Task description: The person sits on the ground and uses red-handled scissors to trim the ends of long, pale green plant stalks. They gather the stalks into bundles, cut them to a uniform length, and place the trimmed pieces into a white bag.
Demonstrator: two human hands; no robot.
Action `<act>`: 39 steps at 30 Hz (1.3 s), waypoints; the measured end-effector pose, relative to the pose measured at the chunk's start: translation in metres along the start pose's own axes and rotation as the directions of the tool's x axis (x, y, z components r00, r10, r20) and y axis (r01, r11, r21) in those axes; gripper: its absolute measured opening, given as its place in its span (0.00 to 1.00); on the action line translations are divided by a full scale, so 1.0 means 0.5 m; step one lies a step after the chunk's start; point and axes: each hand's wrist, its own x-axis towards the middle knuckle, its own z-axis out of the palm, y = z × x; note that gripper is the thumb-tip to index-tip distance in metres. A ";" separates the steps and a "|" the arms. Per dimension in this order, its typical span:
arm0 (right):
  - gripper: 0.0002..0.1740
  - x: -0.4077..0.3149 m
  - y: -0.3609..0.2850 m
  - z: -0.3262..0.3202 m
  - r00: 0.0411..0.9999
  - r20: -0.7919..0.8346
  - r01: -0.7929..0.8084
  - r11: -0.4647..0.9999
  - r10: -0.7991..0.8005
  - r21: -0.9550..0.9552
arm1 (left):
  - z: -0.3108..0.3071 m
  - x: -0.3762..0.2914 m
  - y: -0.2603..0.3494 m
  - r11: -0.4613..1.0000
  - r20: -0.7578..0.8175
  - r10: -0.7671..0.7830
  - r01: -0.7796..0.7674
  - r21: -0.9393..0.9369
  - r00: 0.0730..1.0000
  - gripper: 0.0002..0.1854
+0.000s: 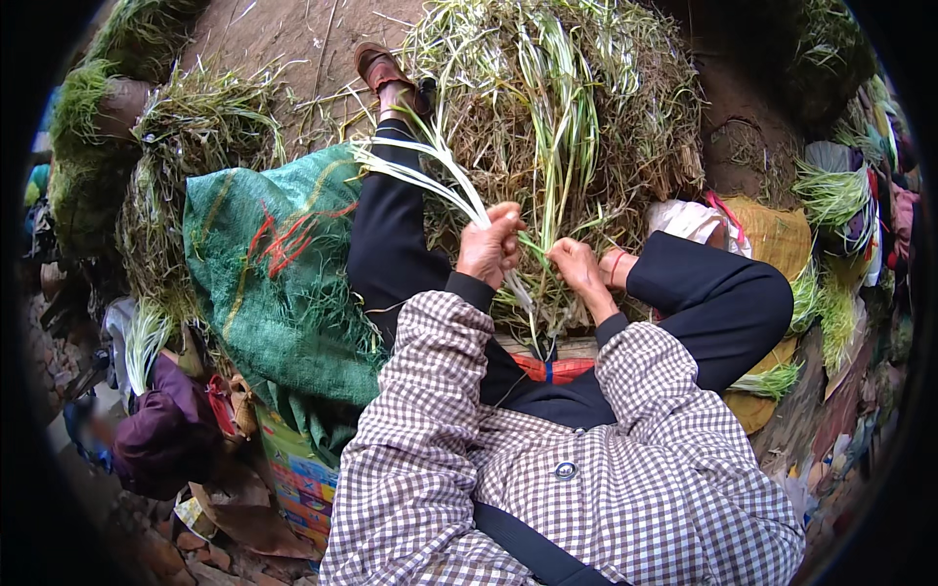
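Note:
My left hand (489,245) is closed around a small bunch of long, pale stalks (447,172), perhaps chives or young garlic. Their white ends fan out up and to the left, while thin ends hang below the fist. My right hand (579,269) pinches a green leaf strand (536,250) that runs across to the left fist. Right behind both hands rises a large heap of stalks and dry leaf litter (484,139), with a longer sheaf of green-white stalks (560,124) lying down its front. Exactly how the strand meets the bunch is hidden by my fingers.
A green woven sack (293,293) with red strands lies beside my left leg (396,212). On the right are a yellow sack (769,238) and a bunch of greens (769,381). At left, a person in a purple sleeve (165,432) is near white stalks (145,344).

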 end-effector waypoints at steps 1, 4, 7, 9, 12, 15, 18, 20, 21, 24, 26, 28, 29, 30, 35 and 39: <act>0.11 -0.018 -0.015 -0.001 0.997 0.015 0.080 0.997 -0.080 -0.005 | 0.000 0.008 -0.014 0.996 -0.046 -0.030 0.034 0.088 0.998 0.12; 0.09 -0.075 -0.061 0.005 0.994 0.060 0.081 0.993 -0.087 0.088 | -0.008 0.023 -0.046 0.960 -0.032 -0.151 0.155 0.233 0.988 0.13; 0.11 -0.120 -0.092 0.002 0.987 0.092 0.118 0.986 -0.129 0.118 | -0.017 0.012 -0.055 0.930 0.007 -0.213 0.200 0.308 0.977 0.06; 0.13 -0.134 -0.103 0.003 0.987 0.112 0.090 0.968 -0.119 0.235 | -0.015 0.002 -0.056 0.948 0.009 -0.161 0.152 0.278 0.987 0.06; 0.15 -0.139 -0.131 0.009 0.984 0.105 0.117 0.962 -0.146 0.248 | -0.017 -0.013 -0.047 0.970 0.044 -0.123 0.110 0.214 0.991 0.07; 0.14 -0.155 -0.147 0.011 0.987 0.127 0.047 0.944 -0.093 0.327 | -0.004 -0.026 -0.023 0.967 -0.082 0.030 -0.008 0.253 0.996 0.09; 0.13 -0.193 -0.152 -0.008 0.981 0.163 0.099 0.995 -0.101 0.023 | -0.042 -0.012 0.023 0.976 -0.093 0.199 -0.189 0.109 0.976 0.09; 0.15 -0.220 -0.083 -0.023 0.918 0.286 0.376 0.834 -0.276 -0.404 | -0.046 -0.017 0.054 0.957 -0.138 0.287 -0.275 0.096 0.948 0.09; 0.15 -0.242 -0.060 -0.034 0.899 0.365 0.411 0.759 -0.243 -0.505 | -0.051 -0.023 0.075 0.937 -0.192 0.350 -0.339 0.086 0.917 0.09; 0.16 -0.274 -0.036 -0.078 0.897 0.436 0.383 0.615 -0.070 -0.689 | -0.063 -0.034 0.095 0.939 -0.194 0.345 -0.337 0.075 0.918 0.08; 0.18 -0.262 -0.130 -0.091 0.946 0.319 0.274 0.674 -0.059 -0.686 | -0.063 -0.034 0.081 0.939 -0.164 0.343 -0.339 0.054 0.925 0.08; 0.22 -0.239 -0.196 -0.089 0.944 0.165 0.331 0.798 -0.287 -0.503 | -0.032 -0.046 0.067 0.955 -0.134 0.297 -0.292 0.058 0.945 0.08; 0.24 -0.229 -0.217 -0.078 0.896 0.071 0.431 0.818 -0.439 -0.382 | -0.024 -0.046 0.055 0.964 -0.090 0.262 -0.257 0.067 0.961 0.09; 0.24 -0.212 -0.216 -0.064 0.882 0.126 0.469 0.827 -0.453 -0.310 | -0.003 -0.052 0.050 0.966 -0.028 0.258 -0.258 0.009 0.966 0.10; 0.15 -0.188 -0.225 -0.002 0.978 -0.073 0.208 0.899 -0.195 0.385 | 0.017 -0.062 0.019 0.985 0.074 0.170 -0.171 0.014 0.983 0.13; 0.17 -0.193 -0.258 -0.018 0.964 0.188 -0.047 0.579 -0.186 0.814 | 0.001 -0.051 -0.034 0.999 -0.027 0.014 -0.012 0.048 1.000 0.13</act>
